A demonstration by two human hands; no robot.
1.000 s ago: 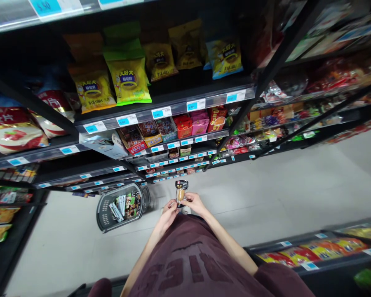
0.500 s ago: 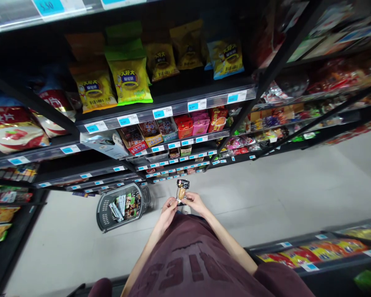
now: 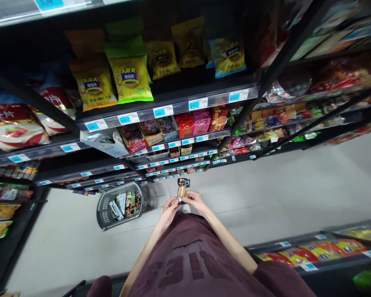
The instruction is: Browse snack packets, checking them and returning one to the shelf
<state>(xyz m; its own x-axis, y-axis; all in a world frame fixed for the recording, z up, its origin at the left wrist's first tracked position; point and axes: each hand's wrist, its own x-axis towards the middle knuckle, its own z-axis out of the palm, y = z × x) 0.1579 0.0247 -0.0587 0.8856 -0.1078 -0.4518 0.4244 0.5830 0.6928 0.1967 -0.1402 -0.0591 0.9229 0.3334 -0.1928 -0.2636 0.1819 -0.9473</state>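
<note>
I hold a small snack packet [image 3: 182, 190], black at the top with a tan piece showing through, upright in front of my chest. My left hand [image 3: 168, 209] pinches its lower left edge. My right hand [image 3: 195, 200] pinches its lower right edge. Both hands are closed on the packet over the grey floor. A grey shopping basket [image 3: 106, 217] with several packets inside stands on the floor to the left of my hands, close to the bottom shelf.
Black shelving [image 3: 160, 117] with blue price tags fills the view ahead, holding yellow and green snack bags [image 3: 130, 79] and small boxes [image 3: 185, 125]. More shelves run off to the right. A lower shelf with red and yellow packets [image 3: 309, 251] lies at my right.
The packet and both hands have barely shifted; the view has tilted slightly. The grip is the same.
</note>
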